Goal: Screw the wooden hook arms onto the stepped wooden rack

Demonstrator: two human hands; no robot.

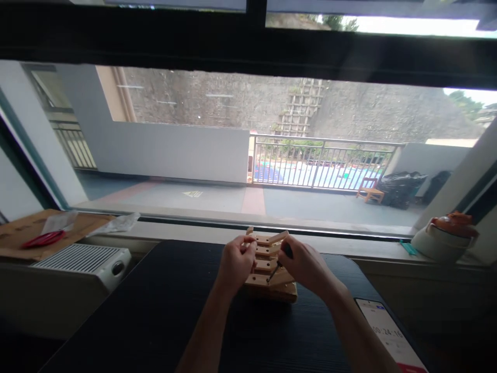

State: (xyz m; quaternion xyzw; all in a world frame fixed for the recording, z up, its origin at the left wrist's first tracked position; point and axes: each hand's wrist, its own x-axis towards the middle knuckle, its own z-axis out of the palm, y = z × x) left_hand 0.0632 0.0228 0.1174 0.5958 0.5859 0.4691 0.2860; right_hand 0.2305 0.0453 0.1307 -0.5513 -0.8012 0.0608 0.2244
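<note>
A light wooden piece with several slats and dark screw holes (261, 280) rests on the black table before me. My right hand (305, 259) is closed around the dark handle of a screwdriver (276, 270). Its tip reaches down to a hole in the nearest slat. At the left side of the wooden piece, my left hand (238, 259) has its fingers pinched together. Whether a small item or a slat's edge is between those fingertips is hidden.
The black table (166, 305) carries a phone (388, 331) with a running timer at right. A white heater (85, 264) stands left, near cardboard (23, 235) with a red cable bundle (43, 239). On the sill (186, 231) at right sits a pot (444, 241). A window lies ahead.
</note>
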